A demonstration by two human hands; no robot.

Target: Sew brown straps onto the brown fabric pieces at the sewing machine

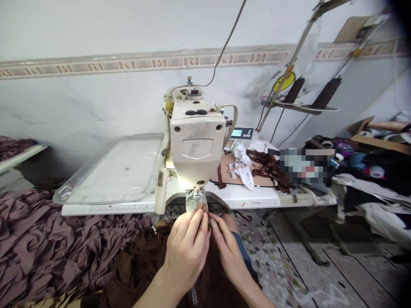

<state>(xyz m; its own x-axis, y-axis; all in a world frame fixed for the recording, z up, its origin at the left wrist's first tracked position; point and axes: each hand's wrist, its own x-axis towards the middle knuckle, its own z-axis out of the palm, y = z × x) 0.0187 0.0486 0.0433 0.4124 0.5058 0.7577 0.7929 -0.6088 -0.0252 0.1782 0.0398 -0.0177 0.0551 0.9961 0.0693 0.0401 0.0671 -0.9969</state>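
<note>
Both hands meet just in front of the metal plate [196,199] of a white sewing machine [197,145]. My left hand [189,244] is closed, its fingers pinching the edge of dark brown fabric [138,261]. Close beside it, my right hand [227,248] has its fingers pressed together on the same fabric. A small brown tip of cloth [201,207] shows above the fingertips, at the plate. The rest of the brown fabric hangs over the lap, with a lettered strip [193,295] below the hands.
A clear plastic lid [112,171] lies on the table left of the machine. White and brown scraps [242,164] lie right of it. Mauve fabric [64,252] is heaped at left. Thread cones [326,93] stand on a rack at upper right.
</note>
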